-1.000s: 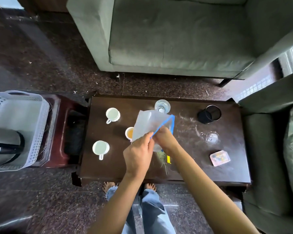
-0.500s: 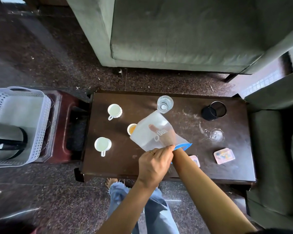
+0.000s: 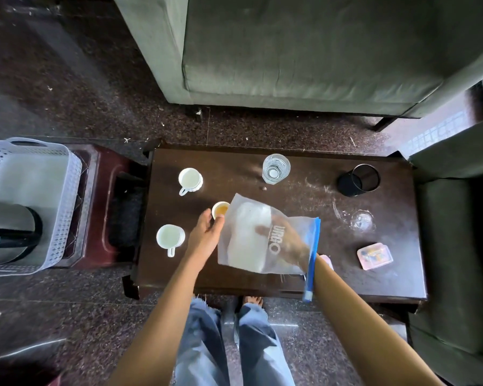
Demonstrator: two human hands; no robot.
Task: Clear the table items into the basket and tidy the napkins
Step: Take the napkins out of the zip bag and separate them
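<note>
White basket (image 3: 34,190) is sitting far left on a red stool (image 3: 101,204), a kettle (image 3: 9,232) lying in it. On the dark table (image 3: 262,282), two white cups (image 3: 190,179) (image 3: 170,237) are standing left, a small tea cup (image 3: 221,209) beside them. Left hand (image 3: 205,235) is hovering open, fingers spread, touching the zip bag (image 3: 251,240) edge. Right hand (image 3: 285,240) is reaching inside the bag onto the white napkins (image 3: 247,232); grip unclear. Glass (image 3: 275,169), black mesh holder (image 3: 359,180), pink box (image 3: 374,255) are sitting right.
</note>
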